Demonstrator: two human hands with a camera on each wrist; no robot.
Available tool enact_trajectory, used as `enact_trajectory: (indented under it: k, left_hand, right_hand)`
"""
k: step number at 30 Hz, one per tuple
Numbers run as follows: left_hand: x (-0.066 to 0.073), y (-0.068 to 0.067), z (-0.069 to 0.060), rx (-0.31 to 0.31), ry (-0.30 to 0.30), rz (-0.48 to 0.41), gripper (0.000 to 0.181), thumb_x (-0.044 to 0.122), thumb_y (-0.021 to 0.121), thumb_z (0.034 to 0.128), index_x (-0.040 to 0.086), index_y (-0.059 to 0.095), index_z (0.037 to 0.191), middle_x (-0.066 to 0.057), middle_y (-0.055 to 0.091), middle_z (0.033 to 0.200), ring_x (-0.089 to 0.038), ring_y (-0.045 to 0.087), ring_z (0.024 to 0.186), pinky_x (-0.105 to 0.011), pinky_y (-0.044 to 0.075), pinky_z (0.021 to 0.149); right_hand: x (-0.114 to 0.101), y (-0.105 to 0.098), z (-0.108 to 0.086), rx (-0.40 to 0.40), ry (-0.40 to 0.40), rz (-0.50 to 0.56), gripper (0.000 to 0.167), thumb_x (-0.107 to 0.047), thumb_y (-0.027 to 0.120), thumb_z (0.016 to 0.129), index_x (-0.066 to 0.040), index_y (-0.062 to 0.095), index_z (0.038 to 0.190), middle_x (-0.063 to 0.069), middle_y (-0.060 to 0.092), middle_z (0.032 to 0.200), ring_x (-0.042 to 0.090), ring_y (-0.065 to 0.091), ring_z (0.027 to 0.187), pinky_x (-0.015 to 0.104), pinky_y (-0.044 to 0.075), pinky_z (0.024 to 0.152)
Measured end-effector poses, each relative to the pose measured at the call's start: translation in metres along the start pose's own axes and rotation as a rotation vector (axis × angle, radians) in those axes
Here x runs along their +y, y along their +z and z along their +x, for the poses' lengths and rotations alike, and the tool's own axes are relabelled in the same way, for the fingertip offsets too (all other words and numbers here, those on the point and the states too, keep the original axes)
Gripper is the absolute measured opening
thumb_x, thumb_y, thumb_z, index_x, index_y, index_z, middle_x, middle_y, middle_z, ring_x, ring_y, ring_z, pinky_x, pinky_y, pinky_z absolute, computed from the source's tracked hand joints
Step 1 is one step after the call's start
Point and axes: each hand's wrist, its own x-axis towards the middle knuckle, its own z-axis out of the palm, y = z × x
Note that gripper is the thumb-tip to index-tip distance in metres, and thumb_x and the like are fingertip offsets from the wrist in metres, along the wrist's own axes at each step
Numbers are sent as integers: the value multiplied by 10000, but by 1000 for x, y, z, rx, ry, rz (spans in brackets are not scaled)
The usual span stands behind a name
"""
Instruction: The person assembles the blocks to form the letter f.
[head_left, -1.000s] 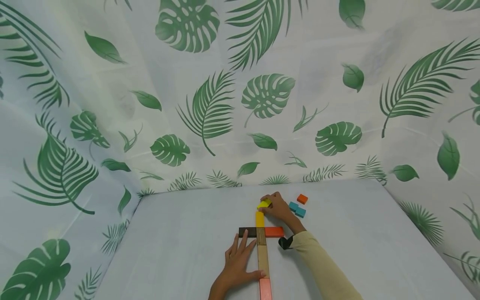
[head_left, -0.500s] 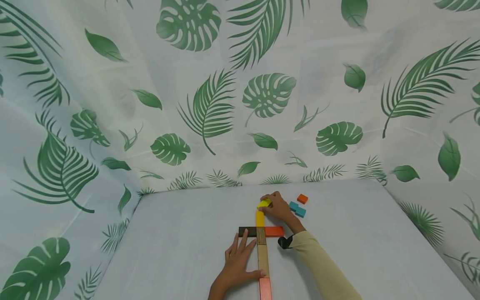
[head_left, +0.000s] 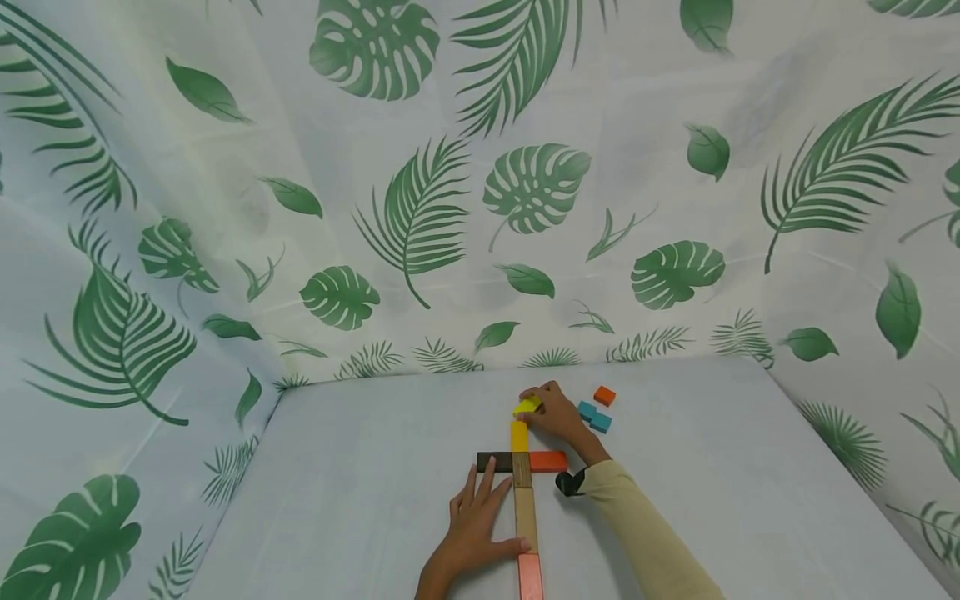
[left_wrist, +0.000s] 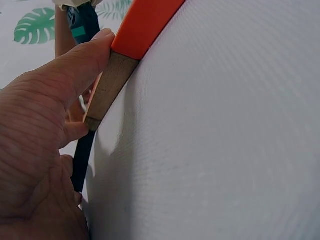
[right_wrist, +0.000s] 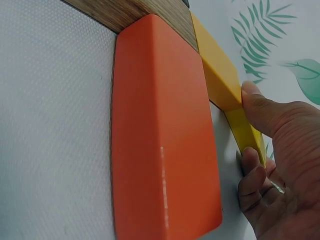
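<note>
My right hand [head_left: 558, 417] pinches a bright yellow block [head_left: 528, 405] at the far end of a row of blocks. In the right wrist view, thumb and fingers hold that yellow block [right_wrist: 242, 131] against the end of an amber-yellow block [right_wrist: 217, 62]. Below the amber block, two wooden blocks [head_left: 527, 521] and a pink-red block [head_left: 530, 577] continue the row. A black block [head_left: 491, 462] and a red block [head_left: 549, 462] branch off to either side. Fingers spread, my left hand [head_left: 476, 533] touches the black block and the row's left side, its thumb on the lower wooden block.
An orange block [head_left: 604, 396] and two teal blocks [head_left: 593, 417] lie right of my right hand. A black wrist device [head_left: 570, 483] sits at the right sleeve. Leaf-printed cloth walls [head_left: 420, 333] enclose the white surface [head_left: 360, 500] at the back and sides.
</note>
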Motion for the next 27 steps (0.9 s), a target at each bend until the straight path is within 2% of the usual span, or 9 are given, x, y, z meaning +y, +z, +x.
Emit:
enact_trajectory:
  k: [4,6,11,13,17,21,24,27]
  left_hand:
    - [-3,2,0,0,4,15,949,719,655,759,259,338,1526,-32,27,1660,-406,3,1504,-646,212,1035]
    - [-4,2,0,0,2,15,951,716,657,759,252,341,1526,-34,30,1660,-405,1,1505,-643,211,1038]
    - [-2,1,-1,3,3,7,965,720,657,755,235,343,1527,-34,41,1659,-402,3,1506,-640,204,1047]
    - [-1,0,-1,3,1,1,969,719,660,754,233,339,1529,-33,45,1658,-401,6,1506,-643,203,1051]
    - [-1,-1,-2,13,17,-8,971,700,669,762,217,330,1532,-46,58,1657,-414,15,1501,-645,207,1043]
    - [-1,1,-2,34,47,-4,974,692,669,767,196,328,1533,-60,67,1656,-429,30,1496,-634,219,1029]
    - [-2,2,-2,46,59,-23,979,675,684,765,176,333,1530,-72,66,1655,-434,41,1493,-639,225,1019]
    - [-2,1,-2,52,66,-49,976,656,696,767,164,334,1528,-81,61,1655,-436,46,1492,-648,229,1013]
  right_hand:
    - [0,0,-2,-3,-2,35,470,-370,728,874,-154,618,1277,175,479,1176,232,528,889,394,483,792]
    - [0,-1,-2,21,-2,77,472,-334,718,889,-136,595,1300,192,478,1191,236,520,890,389,480,797]
    - [8,-3,-4,140,-17,181,377,-191,674,927,-66,592,1273,226,495,1207,249,512,863,378,476,781]
    - [12,-5,-7,198,-36,181,329,-157,662,931,-53,615,1240,215,513,1183,229,527,826,341,484,747]
    - [20,-14,-17,358,-110,138,253,-112,672,917,-37,663,1159,215,551,1108,214,560,769,308,487,653]
    - [30,-26,-31,491,-123,43,235,-97,700,890,-12,681,1108,233,559,1074,294,563,842,403,483,658]
    - [39,-32,-40,487,-68,-51,307,-153,742,862,-8,675,1124,231,544,1101,364,514,968,479,472,738]
    - [46,-33,-47,419,-19,-119,387,-208,772,837,-17,665,1156,238,530,1133,403,464,1033,532,464,759]
